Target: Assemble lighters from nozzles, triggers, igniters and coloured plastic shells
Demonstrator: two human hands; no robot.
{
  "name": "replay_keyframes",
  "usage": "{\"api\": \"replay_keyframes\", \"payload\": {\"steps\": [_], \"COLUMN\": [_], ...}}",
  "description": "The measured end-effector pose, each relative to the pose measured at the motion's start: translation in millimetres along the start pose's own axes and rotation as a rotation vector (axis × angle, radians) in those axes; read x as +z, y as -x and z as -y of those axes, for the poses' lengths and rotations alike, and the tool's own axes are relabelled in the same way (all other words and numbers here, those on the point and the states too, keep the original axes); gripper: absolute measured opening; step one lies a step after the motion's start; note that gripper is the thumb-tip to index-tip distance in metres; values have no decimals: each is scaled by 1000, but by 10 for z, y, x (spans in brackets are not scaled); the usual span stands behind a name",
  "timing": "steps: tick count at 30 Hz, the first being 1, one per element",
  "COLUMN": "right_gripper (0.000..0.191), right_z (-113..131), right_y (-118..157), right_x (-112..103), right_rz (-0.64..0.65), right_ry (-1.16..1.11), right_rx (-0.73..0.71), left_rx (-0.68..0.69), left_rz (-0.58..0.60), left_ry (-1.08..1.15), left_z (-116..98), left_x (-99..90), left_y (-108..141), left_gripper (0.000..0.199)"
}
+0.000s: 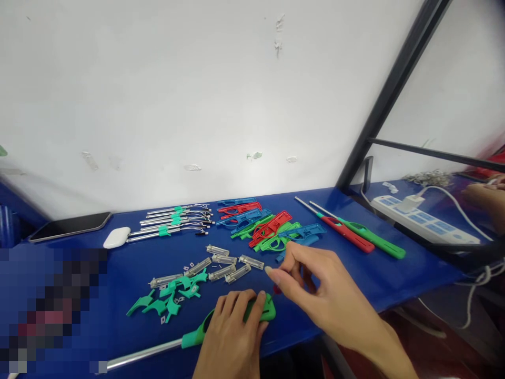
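Note:
A green lighter (191,338) with a long metal tube lies at the table's front edge, its tube pointing left. Over its handle rests my left hand (235,329), fingers wrapped round the green body. Just right of the handle's end, my right hand (315,287) is raised with thumb and forefinger pinched together; what they hold, if anything, is too small to name. A dark red thing shows below those fingertips, too blurred to tell. Behind my hands lie several clear fuel tanks (223,259), and to their left are teal trigger pieces (158,305) among tiny metal parts.
Metal rods with wires (158,229), a white case (117,238) and a phone (71,226) lie at the back left. Coloured shells (272,226) fill the back middle. Red (347,231) and green lighters (374,239), a power strip (430,218) and another person's hand (487,202) are at right.

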State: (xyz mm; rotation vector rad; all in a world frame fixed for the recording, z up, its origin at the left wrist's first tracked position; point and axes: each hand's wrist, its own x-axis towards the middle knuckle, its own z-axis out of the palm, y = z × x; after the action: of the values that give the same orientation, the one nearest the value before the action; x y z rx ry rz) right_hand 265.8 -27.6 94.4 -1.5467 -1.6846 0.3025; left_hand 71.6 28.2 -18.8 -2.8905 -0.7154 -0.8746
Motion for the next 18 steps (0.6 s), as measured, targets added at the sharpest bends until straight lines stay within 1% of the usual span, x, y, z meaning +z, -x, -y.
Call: {"api": "replay_keyframes", "payload": {"steps": [4,8,12,15,18], "right_gripper": [47,47,46,49,54], "right_z": [-56,-88,-83,-88,-111], "right_y": [-5,5,10,-2,-23], "right_x": [28,45,88,121,111], "right_rz": [-77,-146,-172,-199,-260], "right_ry": [64,145,198,232,284], "right_rx": [-41,-98,-153,-168,-164], "left_rx": [-1,4,9,9,10], "left_rz": [-17,-28,-22,-21,-21], "left_ry": [0,-3,-8,-17,-28], "left_z": [0,6,7,9,14], "left_x": [14,20,15,24,40], "left_y": [-6,-9,-8,1,13], "left_gripper": [37,36,37,37,36]}}
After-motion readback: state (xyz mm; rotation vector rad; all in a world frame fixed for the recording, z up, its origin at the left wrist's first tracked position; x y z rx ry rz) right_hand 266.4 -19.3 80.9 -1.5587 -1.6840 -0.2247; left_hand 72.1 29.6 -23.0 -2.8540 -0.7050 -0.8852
